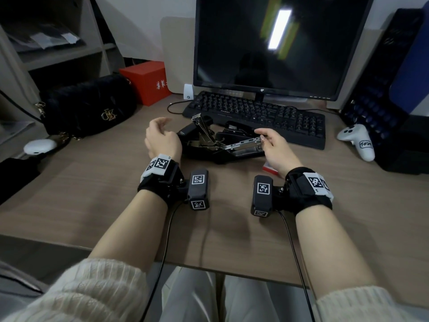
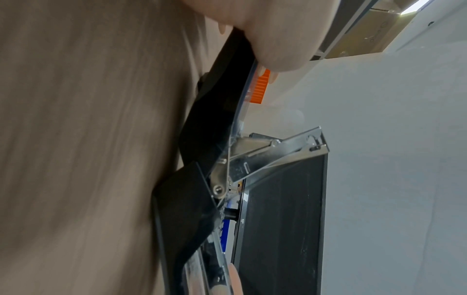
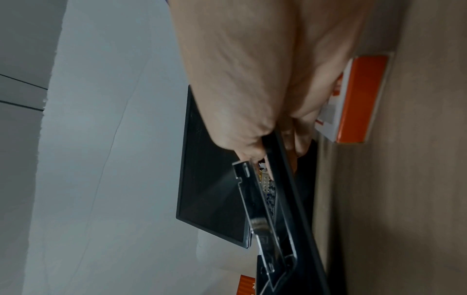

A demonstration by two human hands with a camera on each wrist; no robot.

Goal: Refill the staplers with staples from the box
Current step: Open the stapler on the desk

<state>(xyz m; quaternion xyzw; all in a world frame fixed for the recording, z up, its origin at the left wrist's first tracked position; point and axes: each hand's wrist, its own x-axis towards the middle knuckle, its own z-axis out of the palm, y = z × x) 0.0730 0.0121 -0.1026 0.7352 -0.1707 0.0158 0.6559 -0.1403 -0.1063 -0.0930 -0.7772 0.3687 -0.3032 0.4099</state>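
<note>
Several black staplers lie hinged open in a cluster point(image 1: 209, 140) on the desk in front of the keyboard. One has its metal arm point(image 1: 202, 124) tilted upward. The nearest stapler point(image 1: 232, 154) has its silver magazine rail point(image 1: 241, 144) lifted, and my right hand point(image 1: 263, 138) pinches the rail's free end point(image 3: 243, 169). My left hand point(image 1: 162, 129) hovers at the left end of the cluster with its fingers loosely curled, holding nothing. The red-and-white staple box point(image 1: 269, 169) lies flat on the desk under my right wrist; the right wrist view shows its orange side point(image 3: 353, 99).
Behind the staplers are a black keyboard point(image 1: 255, 115) and a dark monitor point(image 1: 278, 43). On the left sit a black handbag point(image 1: 88, 105), a red box point(image 1: 146, 81) and a white mouse point(image 1: 39, 146). On the right lie a white controller point(image 1: 357, 140) and a black tower point(image 1: 383, 89).
</note>
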